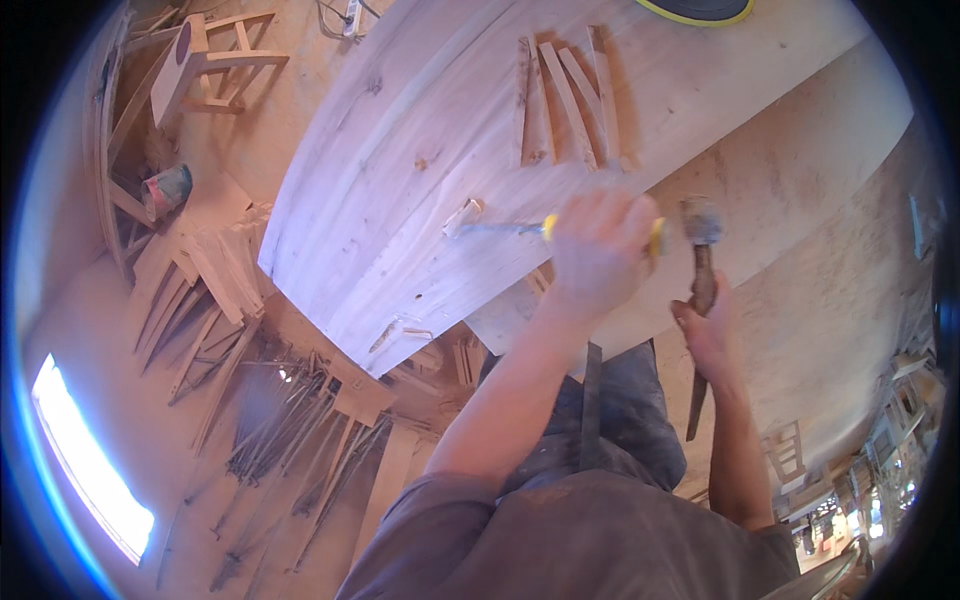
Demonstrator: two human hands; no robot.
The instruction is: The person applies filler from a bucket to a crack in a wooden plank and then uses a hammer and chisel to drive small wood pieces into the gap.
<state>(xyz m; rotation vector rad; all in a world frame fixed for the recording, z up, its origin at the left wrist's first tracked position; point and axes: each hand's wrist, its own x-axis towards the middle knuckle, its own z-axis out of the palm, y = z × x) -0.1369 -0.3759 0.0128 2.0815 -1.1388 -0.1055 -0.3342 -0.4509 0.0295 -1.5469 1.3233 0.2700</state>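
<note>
My left hand [602,250] is closed around the yellow handle of a chisel [505,229], somewhat blurred. The blade points left, and its tip is at a small pale notch [462,216] in a large wooden slab [350,190]. To the right, my right hand [708,330] grips a hammer [704,270] by its wooden handle, head up, apart from the chisel. A second cut with loose chips [400,332] shows near the slab's lower corner. My left palm hides the middle of the chisel handle.
Several thin wooden strips [570,95] lie on the slab's far part, near a round dark object with a yellow rim [697,8]. Stacked wood pieces [215,270], a tin can [166,192], a wooden chair frame [215,65] and several long metal rods [290,420] are at left.
</note>
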